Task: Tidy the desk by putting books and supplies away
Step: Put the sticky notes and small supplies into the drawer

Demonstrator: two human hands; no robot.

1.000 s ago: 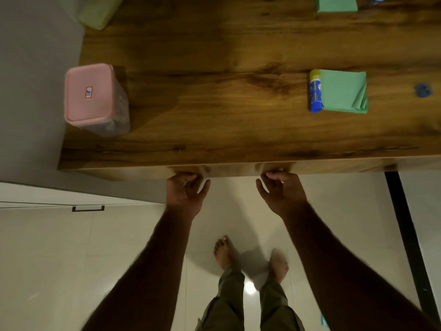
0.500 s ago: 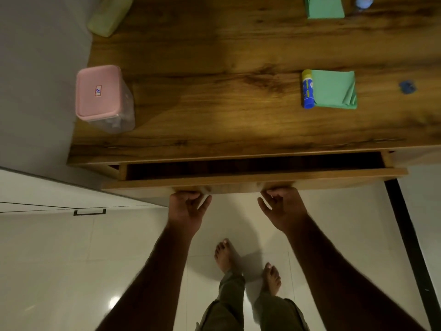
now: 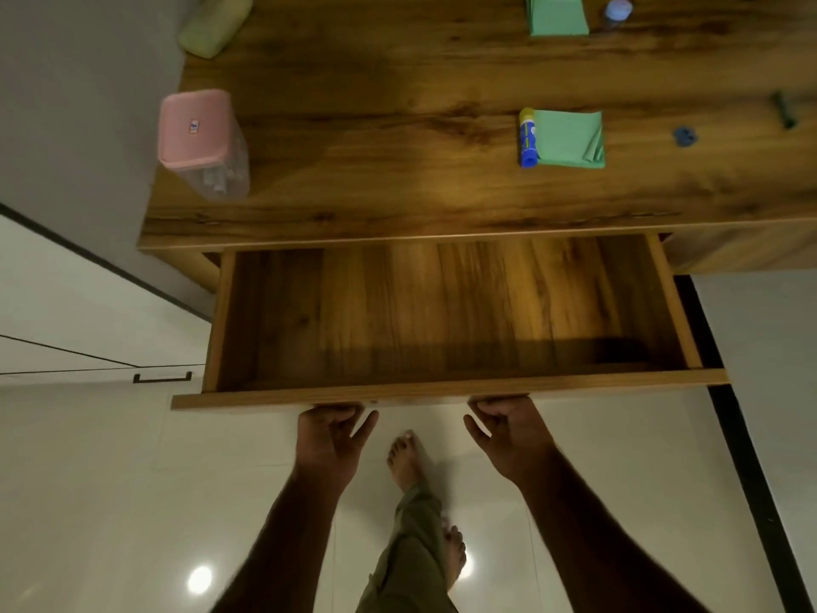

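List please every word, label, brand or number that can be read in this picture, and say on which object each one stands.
No text can be read.
Pink lid of the clear container: a small white sticker with red and blue marks, too small and blurred to read.
Blue and yellow glue stick beside the green folded paper: printing on its side, too blurred to read.
Drawer and desk top: no writing visible.

wooden desk [image 3: 398,126] drawer [image 3: 442,387] pulled open, bare inside.

An open drawer [image 3: 442,311] juts before the desk [image 3: 398,126]; container [image 3: 201,141] left, glue stick [image 3: 527,138] right.
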